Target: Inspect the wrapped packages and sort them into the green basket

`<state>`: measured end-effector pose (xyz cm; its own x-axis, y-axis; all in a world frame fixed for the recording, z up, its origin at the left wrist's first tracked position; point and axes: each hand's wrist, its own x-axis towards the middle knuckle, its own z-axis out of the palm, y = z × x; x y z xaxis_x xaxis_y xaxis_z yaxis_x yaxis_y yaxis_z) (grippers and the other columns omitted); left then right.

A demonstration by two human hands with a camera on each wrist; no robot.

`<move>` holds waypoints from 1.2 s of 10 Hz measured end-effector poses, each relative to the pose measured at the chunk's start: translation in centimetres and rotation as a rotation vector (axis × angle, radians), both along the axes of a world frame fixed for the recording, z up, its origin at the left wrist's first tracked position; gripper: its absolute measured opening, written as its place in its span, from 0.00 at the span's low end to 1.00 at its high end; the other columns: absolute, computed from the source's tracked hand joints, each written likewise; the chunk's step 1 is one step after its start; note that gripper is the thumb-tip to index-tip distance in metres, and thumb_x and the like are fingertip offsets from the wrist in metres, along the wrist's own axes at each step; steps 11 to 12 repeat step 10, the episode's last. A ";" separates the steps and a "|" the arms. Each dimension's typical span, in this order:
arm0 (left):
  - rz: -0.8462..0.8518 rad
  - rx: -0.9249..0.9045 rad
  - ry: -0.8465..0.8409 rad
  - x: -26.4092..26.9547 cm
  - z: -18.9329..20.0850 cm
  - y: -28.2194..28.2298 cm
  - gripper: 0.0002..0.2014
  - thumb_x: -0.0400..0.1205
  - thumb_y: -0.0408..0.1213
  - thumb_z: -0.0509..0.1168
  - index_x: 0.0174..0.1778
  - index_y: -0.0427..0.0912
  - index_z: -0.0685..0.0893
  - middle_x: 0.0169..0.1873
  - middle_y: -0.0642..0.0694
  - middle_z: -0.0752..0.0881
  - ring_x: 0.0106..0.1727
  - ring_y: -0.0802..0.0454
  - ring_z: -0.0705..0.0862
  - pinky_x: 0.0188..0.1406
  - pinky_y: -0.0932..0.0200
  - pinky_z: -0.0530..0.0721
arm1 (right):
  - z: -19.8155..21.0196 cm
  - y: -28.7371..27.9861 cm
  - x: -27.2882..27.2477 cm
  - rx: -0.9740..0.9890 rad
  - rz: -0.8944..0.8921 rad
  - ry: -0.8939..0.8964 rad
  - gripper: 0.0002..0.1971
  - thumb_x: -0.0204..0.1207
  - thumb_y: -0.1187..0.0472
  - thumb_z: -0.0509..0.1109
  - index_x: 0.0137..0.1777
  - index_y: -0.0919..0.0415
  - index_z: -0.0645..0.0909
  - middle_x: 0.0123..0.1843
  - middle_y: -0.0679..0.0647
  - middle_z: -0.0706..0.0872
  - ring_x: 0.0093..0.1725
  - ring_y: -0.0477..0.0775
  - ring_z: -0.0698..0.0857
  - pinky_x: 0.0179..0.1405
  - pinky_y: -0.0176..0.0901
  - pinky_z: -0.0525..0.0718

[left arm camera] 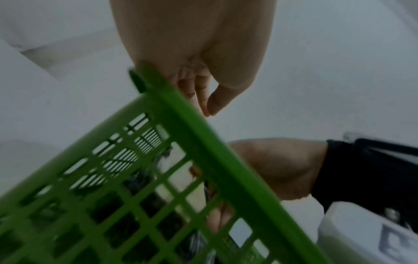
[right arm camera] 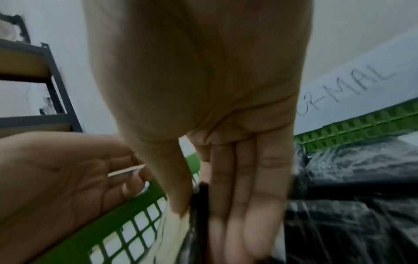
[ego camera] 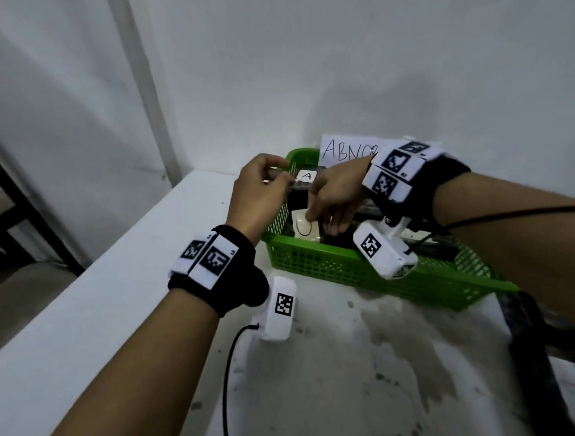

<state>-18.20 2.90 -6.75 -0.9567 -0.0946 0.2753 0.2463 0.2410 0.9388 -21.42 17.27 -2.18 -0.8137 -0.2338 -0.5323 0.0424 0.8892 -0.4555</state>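
Note:
A green basket (ego camera: 327, 262) stands on the white table and holds several black film-wrapped packages (right arm camera: 353, 205). My right hand (ego camera: 322, 219) reaches into its left end. Thumb and fingers pinch the edge of a thin black wrapped package (right arm camera: 198, 198) with a cream label (ego camera: 303, 227) that bears a drawn loop. My left hand (ego camera: 281, 181) hovers over the basket's left rim (left arm camera: 214, 142), fingers curled, pinching a small white slip (right arm camera: 126, 172). Another label marked "A" (ego camera: 306, 176) lies deeper in the basket.
A paper sign reading "ABNOR…" (ego camera: 345, 151) stands behind the basket against the wall. Dark wrapped material (ego camera: 531, 344) lies at the table's right edge. The stained table top (ego camera: 355, 369) stretches in front. A metal shelf (ego camera: 23, 199) stands left of the table.

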 end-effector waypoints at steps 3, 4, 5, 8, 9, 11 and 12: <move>0.001 -0.044 -0.014 -0.4 -0.6 0.1 0.11 0.80 0.25 0.61 0.47 0.46 0.83 0.37 0.46 0.90 0.31 0.60 0.84 0.34 0.65 0.81 | -1.7 -1.8 -2.8 0.163 0.108 -0.168 0.13 0.86 0.58 0.68 0.57 0.70 0.83 0.37 0.59 0.93 0.33 0.52 0.92 0.40 0.45 0.91; 0.018 -0.074 0.002 -0.2 -0.7 0.2 0.10 0.79 0.27 0.61 0.47 0.46 0.84 0.41 0.41 0.91 0.37 0.52 0.85 0.39 0.62 0.82 | -1.3 -2.0 -2.9 0.236 0.144 -0.170 0.10 0.86 0.55 0.69 0.50 0.63 0.85 0.37 0.54 0.94 0.35 0.51 0.91 0.47 0.47 0.88; 0.046 -0.103 0.007 -0.1 -0.6 0.5 0.10 0.79 0.29 0.60 0.48 0.45 0.86 0.41 0.42 0.91 0.42 0.50 0.87 0.38 0.66 0.80 | -1.1 -2.1 -2.8 0.228 0.146 -0.222 0.11 0.88 0.58 0.64 0.47 0.60 0.84 0.37 0.51 0.94 0.33 0.47 0.92 0.52 0.47 0.87; 0.023 -0.114 -0.005 0.1 0.1 0.7 0.10 0.79 0.30 0.60 0.43 0.48 0.84 0.42 0.40 0.91 0.39 0.51 0.84 0.42 0.60 0.80 | 0.0 -0.5 -0.6 0.059 -0.057 -0.193 0.15 0.90 0.54 0.60 0.57 0.64 0.84 0.43 0.59 0.94 0.39 0.56 0.93 0.68 0.64 0.84; 0.022 -0.119 0.035 0.8 0.8 0.8 0.10 0.79 0.30 0.61 0.41 0.50 0.84 0.41 0.40 0.91 0.38 0.51 0.83 0.40 0.60 0.79 | 2.7 0.4 0.7 0.083 -0.042 -0.019 0.16 0.89 0.53 0.61 0.63 0.64 0.84 0.45 0.58 0.94 0.38 0.54 0.92 0.44 0.47 0.88; 0.010 -0.092 0.027 1.8 1.9 1.5 0.12 0.80 0.30 0.61 0.38 0.52 0.83 0.38 0.43 0.90 0.39 0.50 0.85 0.40 0.59 0.80 | 4.5 2.0 2.1 0.026 -0.071 0.248 0.14 0.86 0.54 0.66 0.58 0.65 0.86 0.40 0.56 0.95 0.30 0.53 0.91 0.32 0.40 0.87; 0.010 -0.092 0.027 1.8 1.9 1.5 0.12 0.80 0.30 0.61 0.38 0.52 0.83 0.38 0.43 0.90 0.39 0.50 0.85 0.40 0.59 0.80 | 4.5 2.0 2.1 0.026 -0.071 0.248 0.14 0.86 0.54 0.66 0.58 0.65 0.86 0.40 0.56 0.95 0.30 0.53 0.91 0.32 0.40 0.87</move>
